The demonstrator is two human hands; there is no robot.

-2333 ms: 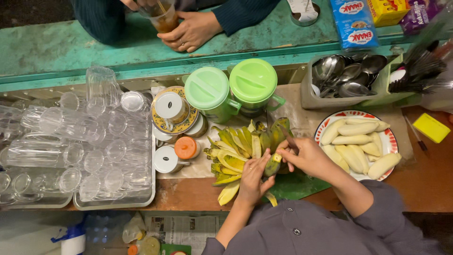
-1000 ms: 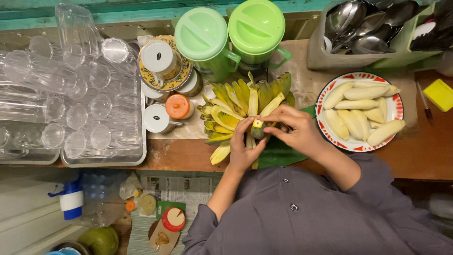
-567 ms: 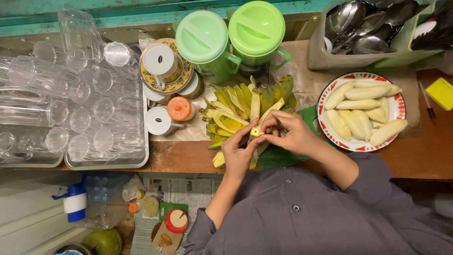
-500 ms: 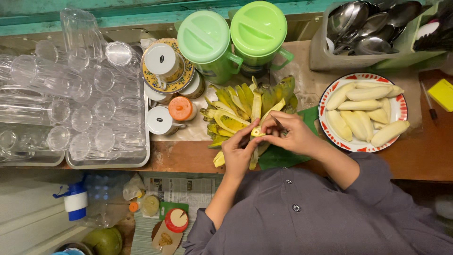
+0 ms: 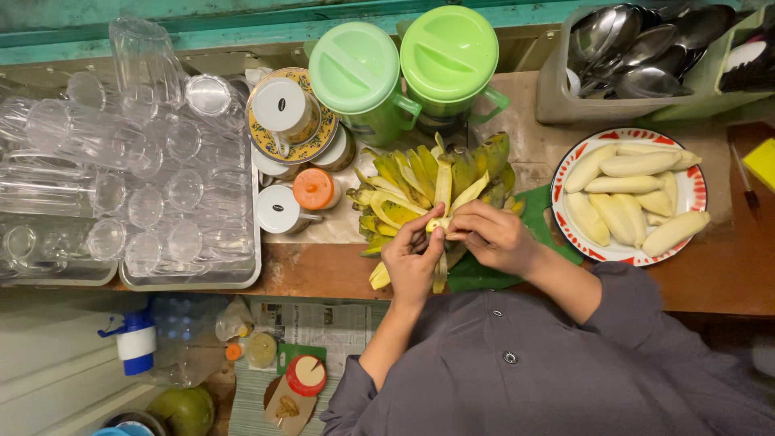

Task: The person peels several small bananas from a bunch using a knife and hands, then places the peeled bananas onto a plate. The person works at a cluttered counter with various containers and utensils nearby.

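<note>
Yellow banana (image 5: 440,224) pinched between both hands' fingertips.

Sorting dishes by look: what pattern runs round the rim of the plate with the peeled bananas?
Red triangles on white round the plate, seen in the head view.

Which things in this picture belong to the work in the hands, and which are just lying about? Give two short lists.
In use: left hand, right hand, the banana being peeled, pile of peels, plate of peeled bananas.

Lying about: two green jugs, trays of clear glasses, white-lidded jars, bin of metal spoons.
</note>
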